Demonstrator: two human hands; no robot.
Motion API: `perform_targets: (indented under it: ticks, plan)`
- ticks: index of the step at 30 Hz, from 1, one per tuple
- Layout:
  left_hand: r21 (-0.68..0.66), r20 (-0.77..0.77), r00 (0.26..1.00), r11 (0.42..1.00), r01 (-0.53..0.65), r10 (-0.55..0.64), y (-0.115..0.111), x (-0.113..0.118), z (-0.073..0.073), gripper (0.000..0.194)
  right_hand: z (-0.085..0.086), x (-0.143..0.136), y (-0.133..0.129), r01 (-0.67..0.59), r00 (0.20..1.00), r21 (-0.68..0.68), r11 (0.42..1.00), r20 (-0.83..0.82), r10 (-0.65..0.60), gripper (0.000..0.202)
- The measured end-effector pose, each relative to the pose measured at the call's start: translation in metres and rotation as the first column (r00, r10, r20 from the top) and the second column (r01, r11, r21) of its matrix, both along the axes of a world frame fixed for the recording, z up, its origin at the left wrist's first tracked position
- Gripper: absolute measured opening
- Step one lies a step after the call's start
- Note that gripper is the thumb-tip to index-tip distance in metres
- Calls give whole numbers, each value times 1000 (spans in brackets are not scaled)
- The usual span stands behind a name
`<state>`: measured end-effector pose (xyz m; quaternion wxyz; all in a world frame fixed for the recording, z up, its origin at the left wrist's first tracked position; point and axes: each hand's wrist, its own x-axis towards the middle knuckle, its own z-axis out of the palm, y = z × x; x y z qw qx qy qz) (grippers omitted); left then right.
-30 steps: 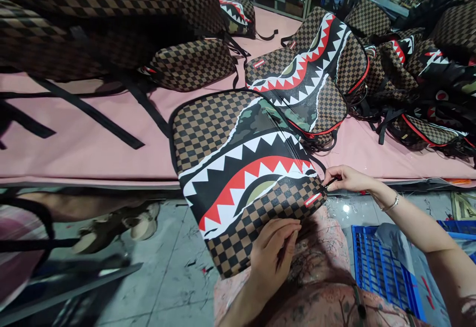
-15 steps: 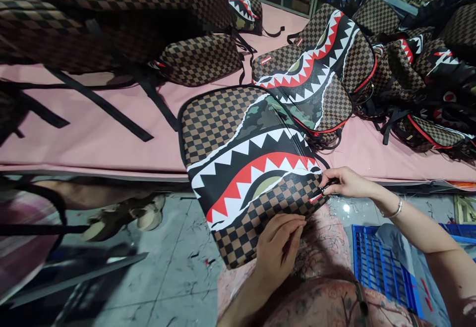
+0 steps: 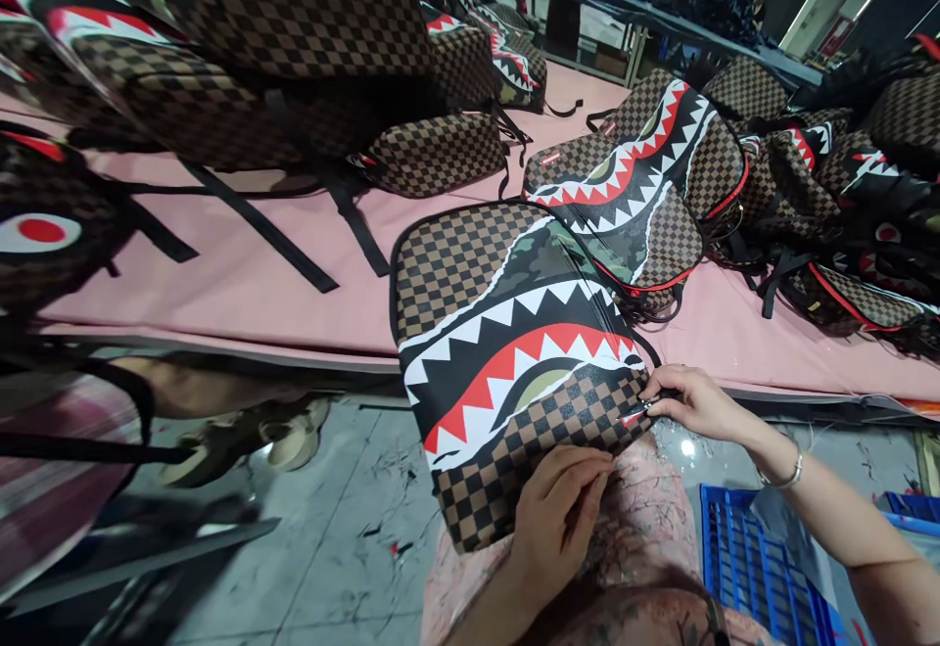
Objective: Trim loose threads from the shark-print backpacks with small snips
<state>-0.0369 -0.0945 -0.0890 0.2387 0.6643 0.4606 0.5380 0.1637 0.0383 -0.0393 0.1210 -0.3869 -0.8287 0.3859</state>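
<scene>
A brown-and-black checkered backpack with a shark-mouth print lies tilted across the pink table's front edge and over my lap. My left hand is closed at its near edge, fingers pressed together against the checkered side. At the right corner, beside a small red label, my right hand pinches a small dark, shiny piece that I cannot make out. Loose black threads trail over the print. Behind it, partly covered, lies another shark-print backpack.
More checkered bags are heaped at the left, their black straps hanging over the pink table. Further backpacks crowd the right. Blue plastic crates stand on the floor at lower right. A seated person's plaid clothing shows at left.
The view has swung so that the whole scene sits lower and mostly further right. Both hands keep their places on the backpack, with little visible movement relative to it.
</scene>
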Motion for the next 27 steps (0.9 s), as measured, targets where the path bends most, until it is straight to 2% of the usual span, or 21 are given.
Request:
perform_targets:
  ticks: [2, 5, 8, 11, 13, 14, 16, 17, 19, 22, 25, 27]
  plan:
    - [19, -19, 1000, 1000, -2, 2, -1, -3, 2, 24, -6, 1, 0, 53, 995, -59, 997, -80, -57, 14]
    - [57, -88, 995, 998, -33, 38, -5, -13, 4, 25, -24, 5, 3, 170, 936, -242, 955, -263, -234, 21]
    - [51, -148, 980, 991, -127, 134, -13, -31, 2, 19, -51, 11, 10, 286, 811, -388, 876, -390, -437, 28]
    - [-15, -176, 955, 969, -247, 240, -19, -54, -8, 9, -79, 16, 18, 385, 675, -485, 785, -432, -598, 38]
    - [-50, -178, 910, 920, -389, 376, -21, -70, -16, 8, -95, 16, 23, 434, 639, -512, 741, -404, -654, 42]
    - [-71, -169, 873, 878, -473, 457, -21, -76, -21, 15, -101, 16, 25, 455, 637, -520, 723, -377, -672, 43]
    - [-168, -139, 807, 790, -590, 574, -18, -88, -30, 44, -112, 13, 31, 492, 644, -524, 695, -317, -696, 44]
    - [-241, -115, 790, 755, -610, 602, -16, -93, -35, 58, -117, 10, 33, 511, 647, -517, 687, -294, -703, 45]
    - [-404, -40, 783, 707, -580, 620, -9, -98, -44, 73, -124, 2, 39, 536, 653, -492, 686, -274, -706, 49]
    - [-573, 83, 751, 648, -502, 655, 3, -101, -55, 77, -131, -13, 44, 545, 688, -441, 713, -251, -681, 52]
    - [-623, 150, 707, 621, -475, 691, 15, -100, -60, 79, -132, -26, 45, 564, 700, -408, 718, -226, -678, 52]
    - [-624, 218, 689, 641, -446, 691, 19, -102, -58, 82, -131, -31, 44, 558, 689, -421, 715, -246, -682, 51]
